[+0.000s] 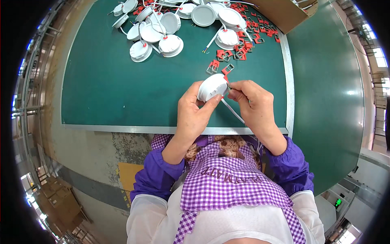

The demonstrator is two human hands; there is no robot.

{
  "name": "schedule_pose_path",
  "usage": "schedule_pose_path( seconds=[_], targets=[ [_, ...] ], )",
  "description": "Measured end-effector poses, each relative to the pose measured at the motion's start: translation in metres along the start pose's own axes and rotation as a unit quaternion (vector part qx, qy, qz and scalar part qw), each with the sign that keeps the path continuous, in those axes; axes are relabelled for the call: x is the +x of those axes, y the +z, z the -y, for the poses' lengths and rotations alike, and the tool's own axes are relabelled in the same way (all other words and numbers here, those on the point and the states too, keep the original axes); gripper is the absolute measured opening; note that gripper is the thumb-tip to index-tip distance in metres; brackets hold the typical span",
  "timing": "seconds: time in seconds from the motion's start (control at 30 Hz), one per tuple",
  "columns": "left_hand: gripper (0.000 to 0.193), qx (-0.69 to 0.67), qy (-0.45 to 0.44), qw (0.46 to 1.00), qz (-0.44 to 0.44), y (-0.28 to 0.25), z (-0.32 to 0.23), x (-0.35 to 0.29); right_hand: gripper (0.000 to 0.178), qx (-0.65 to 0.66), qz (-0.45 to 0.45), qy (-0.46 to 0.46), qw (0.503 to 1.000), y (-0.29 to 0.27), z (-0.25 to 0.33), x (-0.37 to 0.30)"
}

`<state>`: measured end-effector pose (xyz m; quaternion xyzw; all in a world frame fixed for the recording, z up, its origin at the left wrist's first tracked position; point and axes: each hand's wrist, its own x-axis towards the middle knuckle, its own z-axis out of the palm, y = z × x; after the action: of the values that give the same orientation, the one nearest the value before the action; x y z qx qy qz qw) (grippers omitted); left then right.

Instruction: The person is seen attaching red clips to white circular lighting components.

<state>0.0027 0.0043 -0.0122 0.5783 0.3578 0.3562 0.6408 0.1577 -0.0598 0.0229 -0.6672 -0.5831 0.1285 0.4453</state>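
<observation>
Where you work: a green tabletop (134, 93) with a pale metal edge strip fills the upper middle of the frame.
Second green surface (331, 89): it stands to your right, past that strip, and reaches down the right side of the frame.
Purple checked apron (235, 191): it covers your front at bottom centre, with purple sleeves (156, 173) on both of your forearms.
Pile of white round units (152, 32): they lie at the top of the frame, left of centre to centre, tumbled at various angles, several with white cables trailing.
Cardboard box (280, 14): part of it shows at the upper right of the tabletop.
Left hand (193, 107): your thumb and fingers grip the rim of a unit from its left and lower side.
Right hand (252, 101): your thumb and forefinger are pinched together on a small clip at the unit's right edge.
Held white unit (211, 87): you have it tilted near the centre of the frame, above the tabletop, its white cable (232, 110) slanting down to the right.
Loose red-and-metal clips (239, 53): many are scattered at upper right of centre, a few just above the unit you hold.
Pinched clip (228, 85): red and dark metal show at your fingertips; you cannot tell whether it is seated.
</observation>
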Motion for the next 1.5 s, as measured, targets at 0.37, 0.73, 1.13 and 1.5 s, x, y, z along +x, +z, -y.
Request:
schedule_pose_path(
  seconds=[0.37, 0.73, 1.13, 1.5],
  targets=[
    [0.025, 0.129, 0.052, 0.99, 0.009, -0.002, -0.009, 0.002, 0.01, 0.041, -0.043, 0.032, 0.998, 0.006, 0.004, -0.006],
    [0.022, -0.019, 0.007, 0.999, 0.027, -0.008, -0.005, -0.007, 0.012, 0.111, 0.037, 0.052, 0.992, -0.001, -0.004, -0.005],
    [0.023, -0.088, 0.033, 0.995, 0.037, 0.004, -0.033, -0.019, 0.038, 0.188, 0.141, 0.172, 0.957, -0.033, 0.022, 0.007],
    [0.032, 0.078, -0.066, 0.985, 0.14, -0.012, -0.035, -0.017, 0.035, 0.115, 0.287, 0.122, 0.943, -0.043, 0.017, 0.014]
  ],
)
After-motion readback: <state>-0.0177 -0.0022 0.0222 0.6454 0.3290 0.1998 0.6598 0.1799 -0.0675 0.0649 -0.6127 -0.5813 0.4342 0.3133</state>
